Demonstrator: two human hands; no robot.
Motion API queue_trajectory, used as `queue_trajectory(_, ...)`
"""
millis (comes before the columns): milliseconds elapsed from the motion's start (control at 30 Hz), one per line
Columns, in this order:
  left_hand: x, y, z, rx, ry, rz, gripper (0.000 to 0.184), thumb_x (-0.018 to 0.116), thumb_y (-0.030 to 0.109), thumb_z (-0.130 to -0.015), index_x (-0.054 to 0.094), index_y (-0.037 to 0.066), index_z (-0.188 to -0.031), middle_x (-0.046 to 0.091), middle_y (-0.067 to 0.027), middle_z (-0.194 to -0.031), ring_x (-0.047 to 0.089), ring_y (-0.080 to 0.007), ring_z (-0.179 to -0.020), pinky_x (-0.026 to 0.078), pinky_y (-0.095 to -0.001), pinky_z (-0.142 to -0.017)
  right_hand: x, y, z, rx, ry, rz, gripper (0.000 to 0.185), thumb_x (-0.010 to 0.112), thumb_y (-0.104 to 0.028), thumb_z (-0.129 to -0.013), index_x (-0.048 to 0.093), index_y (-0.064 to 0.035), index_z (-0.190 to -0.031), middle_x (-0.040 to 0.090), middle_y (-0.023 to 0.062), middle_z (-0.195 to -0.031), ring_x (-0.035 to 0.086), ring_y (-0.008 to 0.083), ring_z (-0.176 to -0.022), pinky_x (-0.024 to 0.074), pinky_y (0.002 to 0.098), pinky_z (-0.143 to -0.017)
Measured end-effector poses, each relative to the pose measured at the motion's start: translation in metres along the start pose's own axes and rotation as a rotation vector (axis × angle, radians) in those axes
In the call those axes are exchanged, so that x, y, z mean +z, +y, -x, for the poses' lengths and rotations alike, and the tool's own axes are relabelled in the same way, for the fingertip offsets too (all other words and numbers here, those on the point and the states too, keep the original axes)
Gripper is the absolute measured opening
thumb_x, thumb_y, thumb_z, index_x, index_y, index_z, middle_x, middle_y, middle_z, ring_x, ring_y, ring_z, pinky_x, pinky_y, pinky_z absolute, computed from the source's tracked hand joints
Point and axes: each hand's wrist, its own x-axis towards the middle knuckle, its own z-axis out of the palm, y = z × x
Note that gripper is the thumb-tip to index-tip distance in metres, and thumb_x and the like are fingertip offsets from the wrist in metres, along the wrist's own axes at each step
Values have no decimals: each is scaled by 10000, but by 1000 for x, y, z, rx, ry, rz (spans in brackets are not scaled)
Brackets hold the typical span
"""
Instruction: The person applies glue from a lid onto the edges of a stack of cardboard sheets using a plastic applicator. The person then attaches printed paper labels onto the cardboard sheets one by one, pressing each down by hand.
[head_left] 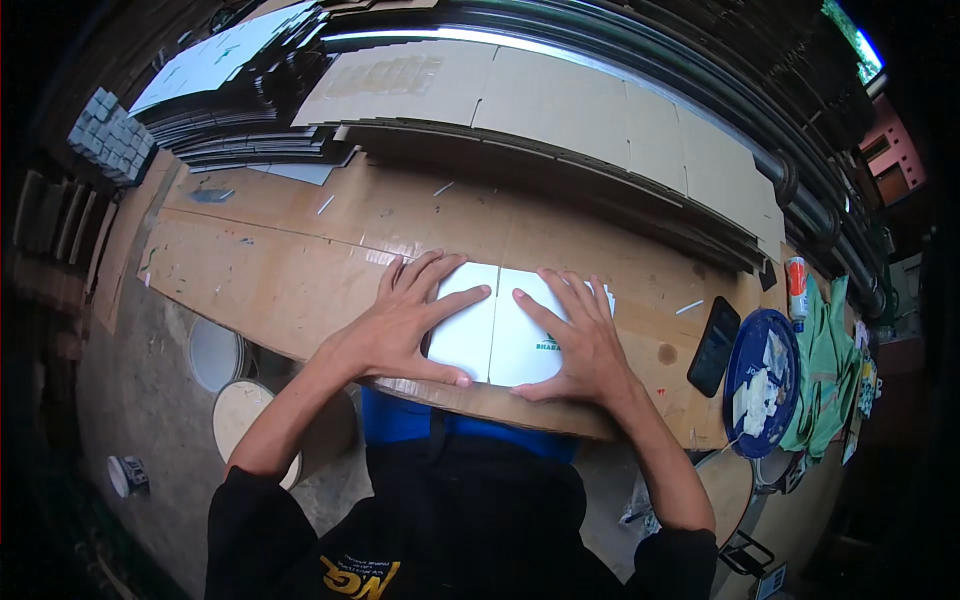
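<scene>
A white cardboard carton lies at the near edge of the table, with a dark seam running down its middle and green lettering on its right half. My left hand grips its left side, fingers over the far corner, thumb at the near edge and index finger on the top. On the other side my right hand clasps the carton the same way, its index finger near the seam and its thumb at the near edge. Thin white layered edges show beyond my right fingers. The carton's underside is hidden.
Flat brown cardboard is stacked along the back, beside white-topped sheets. To the right are a phone, a blue lid with white residue, a bottle and green cloth. Buckets stand below the table.
</scene>
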Motion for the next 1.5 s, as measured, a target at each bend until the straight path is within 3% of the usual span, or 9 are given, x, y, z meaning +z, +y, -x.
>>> queue_trajectory(467, 3, 7, 3, -47, 17, -59, 993, 716, 796, -754, 468, 328, -1593, 263, -185, -1712, 144, -444, -1601, 70, -710, -1253, -19, -8, 3, -44, 52, 19, 1209, 879, -792, -535, 541, -234, -1554, 363, 201, -1653, 325, 420, -1536, 189, 660, -1264)
queue_trajectory(600, 1, 10, 3, -35, -3, -77, 1014, 706, 770, -770, 445, 267, -1612, 256, -165, -1722, 127, -443, -1608, 56, -708, -1257, -78, 1, 10, -8, 742, 47, 799, 932, -424, -742, 620, -40, -1369, 552, 158, -1412, 523, 350, -1340, 413, 476, -1141)
queue_trajectory(700, 2, 8, 2, -28, -14, -61, 1007, 665, 777, -789, 436, 252, -1618, 259, -150, -1726, 123, -437, -1611, 43, -709, -1259, -114, 41, 14, 452, 1303, -41, 443, 815, -311, -936, 665, -25, -1238, 588, 124, -1229, 584, 236, -1132, 481, 358, -986)
queue_trajectory(1000, 1, 12, 1, -88, -30, -54, 952, 616, 782, -836, 434, 274, -1620, 225, -112, -1747, 76, -413, -1623, -7, -685, -1273, -132, 132, 1, 816, 1100, 277, 610, 764, -608, -906, 727, -4, -977, 616, 102, -919, 574, 220, -862, 475, 374, -799)
queue_trajectory(1100, 5, 10, 2, -86, -16, -49, 936, 560, 812, -864, 434, 275, -1620, 221, -108, -1748, 69, -410, -1625, -16, -679, -1274, -141, 145, 15, 1008, 875, 147, 561, 794, -543, -906, 711, 2, -1008, 608, 54, -844, 568, 206, -805, 466, 366, -773)
queue_trajectory(1167, 5, 10, 2, -99, -27, -29, 943, 540, 829, -863, 432, 279, -1621, 217, -105, -1750, 63, -405, -1626, -26, -680, -1273, -141, 162, 31, 624, 1138, -133, 440, 818, -424, -920, 693, -19, -1037, 606, 19, -828, 570, 175, -795, 463, 333, -755)
queue_trajectory(1233, 7, 9, 2, -115, -35, -6, 951, 520, 847, -862, 430, 282, -1622, 213, -103, -1751, 57, -400, -1628, -35, -680, -1272, -157, 86, 24, 468, 1443, -1011, 188, 754, -200, -981, 664, -60, -1070, 654, -4, -863, 601, 85, -785, 472, 230, -706)
queue_trajectory(1333, 7, 10, 4, -75, 24, -29, 918, 564, 791, -883, 437, 260, -1621, 271, -112, -1730, 107, -423, -1613, -2, -679, -1273, -157, 85, 90, 148, 1209, -1541, 146, 676, -146, -1019, 655, -65, -1138, 665, -31, -878, 502, 19, -602, 472, 209, -632)
queue_trajectory(1500, 7, 8, 16, -134, -39, 298, 585, 716, 461, -935, 658, 133, -1415, 666, -147, -1394, 595, -360, -1300, 447, -480, -1134, -124, -6, 107, 334, 1218, -1330, 267, 618, -113, -1037, 631, 4, -1276, 675, -7, -927, 472, -6, -607, 420, 151, -600)
